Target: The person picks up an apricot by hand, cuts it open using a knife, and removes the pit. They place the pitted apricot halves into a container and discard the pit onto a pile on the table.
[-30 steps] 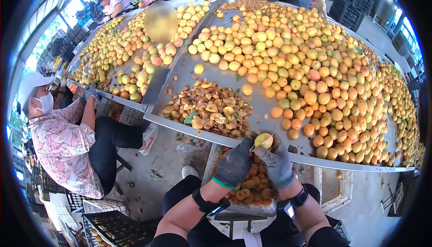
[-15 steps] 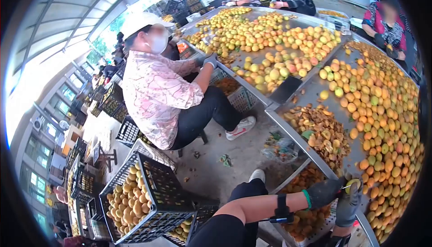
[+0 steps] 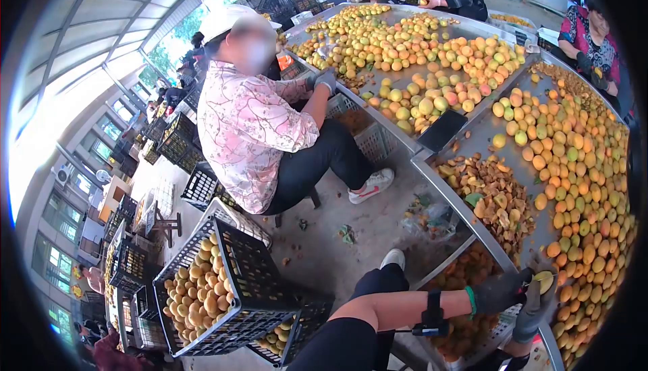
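Note:
Both of my gloved hands are together at the metal table's near edge, lower right. My right hand [image 3: 536,307], in a grey glove, is closed around a yellow-green fruit [image 3: 543,279]. My left hand [image 3: 501,291], in a dark glove with a green cuff, reaches in from the left with fingers closed beside the fruit; what it grips is too small to make out. A pile of brownish fruit pieces [image 3: 496,199] lies just beyond, and many whole orange fruits [image 3: 580,189] spread to the right. Below my hands is a crate of fruit pieces [image 3: 466,347].
A person in a pink patterned shirt [image 3: 253,135] sits at the left. Black crates [image 3: 253,270] of fruit stand at lower left. A dark flat object [image 3: 442,130] lies on the table divider. Other people sit along the far side.
The view has shifted, so the scene sits slightly further right. My hands remain together around the fruit at the table edge.

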The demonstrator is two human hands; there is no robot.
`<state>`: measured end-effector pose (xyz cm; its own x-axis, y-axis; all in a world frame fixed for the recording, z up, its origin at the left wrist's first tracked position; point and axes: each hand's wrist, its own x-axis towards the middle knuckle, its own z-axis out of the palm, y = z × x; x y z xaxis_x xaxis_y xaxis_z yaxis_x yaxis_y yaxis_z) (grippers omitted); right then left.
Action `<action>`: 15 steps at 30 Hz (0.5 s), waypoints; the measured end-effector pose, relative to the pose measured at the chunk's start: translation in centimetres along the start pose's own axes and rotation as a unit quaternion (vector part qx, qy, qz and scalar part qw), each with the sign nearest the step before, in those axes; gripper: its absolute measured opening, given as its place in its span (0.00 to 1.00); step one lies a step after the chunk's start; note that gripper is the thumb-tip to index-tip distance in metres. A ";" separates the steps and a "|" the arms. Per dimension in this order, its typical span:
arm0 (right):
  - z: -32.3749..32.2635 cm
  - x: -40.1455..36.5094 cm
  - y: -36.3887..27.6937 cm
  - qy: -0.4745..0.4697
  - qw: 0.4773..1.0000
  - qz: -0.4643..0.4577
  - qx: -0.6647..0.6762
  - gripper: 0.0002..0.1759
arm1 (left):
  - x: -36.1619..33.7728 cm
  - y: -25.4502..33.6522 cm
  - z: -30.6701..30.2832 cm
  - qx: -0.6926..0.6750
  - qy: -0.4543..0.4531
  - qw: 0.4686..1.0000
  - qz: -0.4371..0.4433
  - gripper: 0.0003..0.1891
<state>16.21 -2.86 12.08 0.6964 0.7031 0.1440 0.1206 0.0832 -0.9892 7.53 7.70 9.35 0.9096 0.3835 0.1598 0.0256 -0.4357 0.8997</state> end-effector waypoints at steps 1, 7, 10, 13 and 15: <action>-0.2 0.0 1.0 -0.001 1.000 0.002 0.000 0.23 | -0.3 -0.3 0.6 -0.029 0.046 0.998 0.039 0.19; 0.0 0.9 1.0 0.028 0.999 -0.022 0.017 0.21 | 0.8 0.7 -3.2 0.018 -0.049 0.999 -0.009 0.19; -0.4 1.4 -0.1 -0.034 0.999 -0.011 -0.003 0.18 | 0.8 2.4 -4.4 0.079 -0.085 0.992 -0.048 0.22; -1.2 -0.3 7.1 0.047 0.995 -0.042 -0.077 0.15 | -0.1 -1.7 -1.9 0.101 0.009 0.995 0.020 0.26; 1.1 0.0 2.8 0.039 0.998 0.015 0.041 0.13 | -0.3 -3.2 -1.4 0.124 0.055 0.987 0.086 0.25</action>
<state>15.74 -1.80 9.31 0.7518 0.6496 0.1128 0.0424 0.1231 -0.9915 6.63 10.15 7.00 0.8596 0.3655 0.3570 -0.0125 -0.6835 0.7299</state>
